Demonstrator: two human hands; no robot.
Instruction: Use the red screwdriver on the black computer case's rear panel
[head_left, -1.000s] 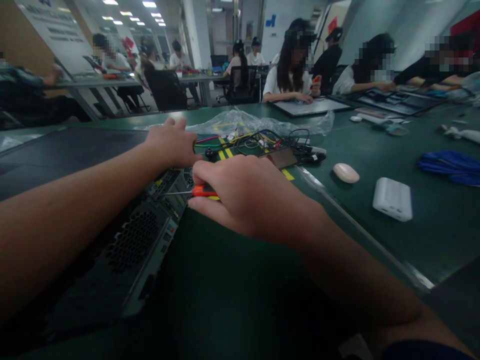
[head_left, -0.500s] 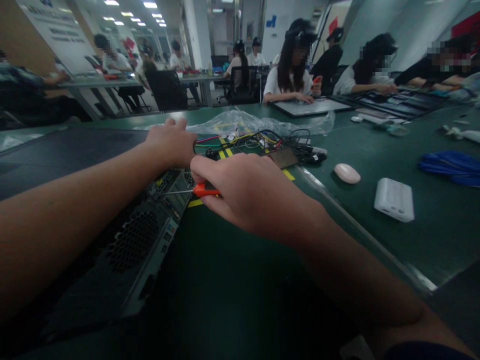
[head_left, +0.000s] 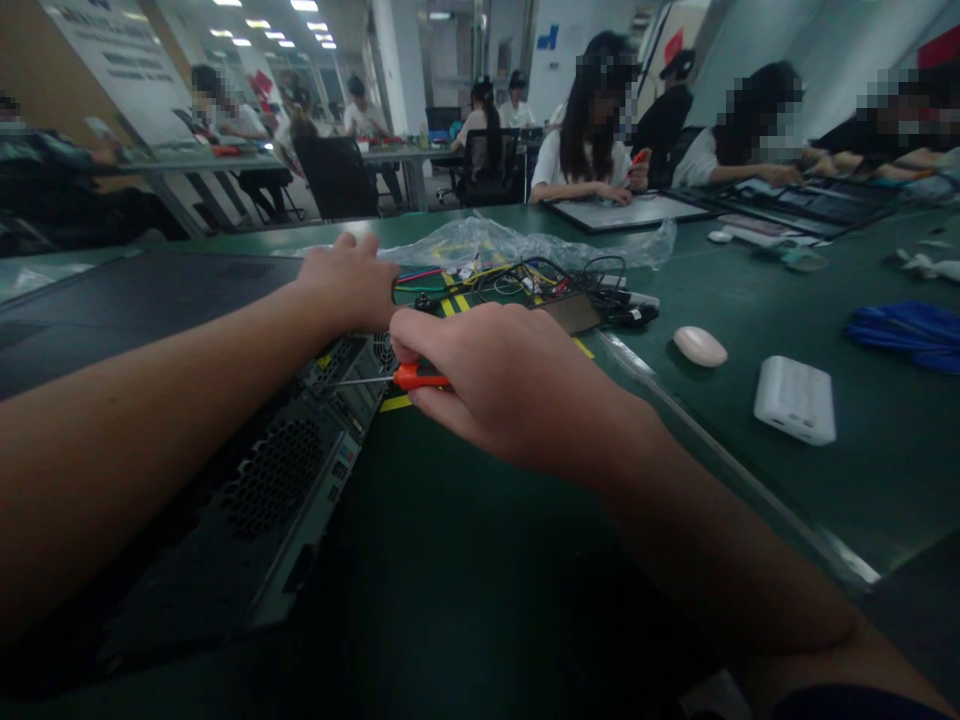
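Note:
A black desktop computer case [head_left: 277, 570] lies on its side at the left, its rear panel with a honeycomb vent and ports facing right. My right hand [head_left: 517, 385] is closed round the orange handle of a screwdriver [head_left: 409, 376]. The thin metal shaft points left, and its tip meets the rear panel above the vent, near the slot covers. At the far end of the case my left hand [head_left: 346, 283] rests with bent fingers over the corner by the fan grille; its fingertips are partly hidden. My left forearm stretches across the case.
Behind my hands lie tangled cables [head_left: 540, 285] and a clear plastic bag [head_left: 480, 240]. To the right are a pale oval object [head_left: 700, 346], a white block-shaped device [head_left: 795, 400] and a blue bundle [head_left: 907, 335]. Across the green table [head_left: 465, 560] several people work.
The whole view has shifted slightly, so things sit a little farther right. Both hands keep their hold, and the screwdriver stays against the rear panel.

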